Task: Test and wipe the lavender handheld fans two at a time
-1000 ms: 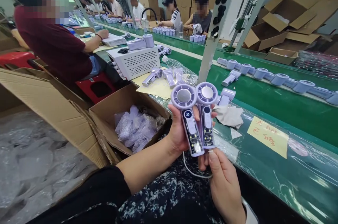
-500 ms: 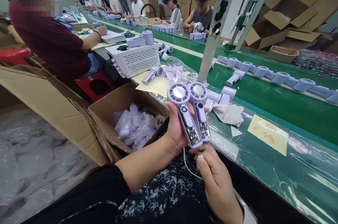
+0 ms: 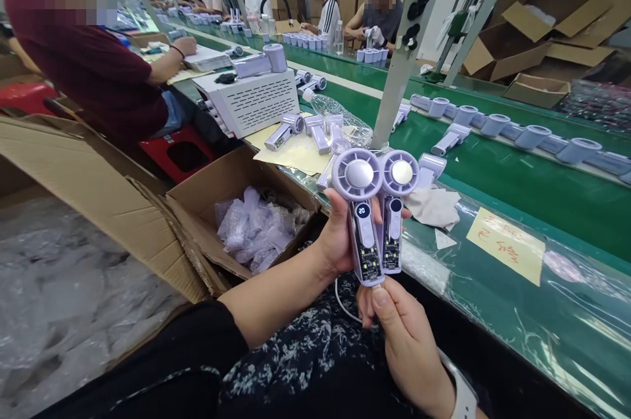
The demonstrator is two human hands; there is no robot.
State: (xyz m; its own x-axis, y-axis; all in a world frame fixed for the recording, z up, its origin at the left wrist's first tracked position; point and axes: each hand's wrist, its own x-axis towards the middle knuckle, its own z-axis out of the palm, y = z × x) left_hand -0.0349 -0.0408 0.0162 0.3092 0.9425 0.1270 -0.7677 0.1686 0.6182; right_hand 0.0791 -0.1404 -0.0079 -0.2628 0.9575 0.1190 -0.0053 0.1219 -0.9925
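Two lavender handheld fans stand side by side in my left hand (image 3: 340, 235), whose fingers wrap round their handles. The nearer handheld fan (image 3: 365, 241) shows a lit "20" on its small round display, and circuit boards show through both handles. On the farther handheld fan (image 3: 393, 235) the display is dark. My right hand (image 3: 407, 333) is closed below, pinching the plug of a white cable (image 3: 344, 304) at the base of the nearer fan. Fingers cover most of the plug.
A cardboard box (image 3: 197, 198) with bubble-wrapped pieces sits left of the bench. Beyond my hands are a white vented metal box (image 3: 261, 106), a clear plastic bottle (image 3: 340, 113), a cloth (image 3: 434, 205) and a yellow note (image 3: 507, 245). More fans line the green conveyor (image 3: 522, 172). Co-workers sit along it.
Both fans have come nearer and slightly right, standing more upright. My right hand has brought the cable plug up to the nearer fan's base. The view has shifted a little.
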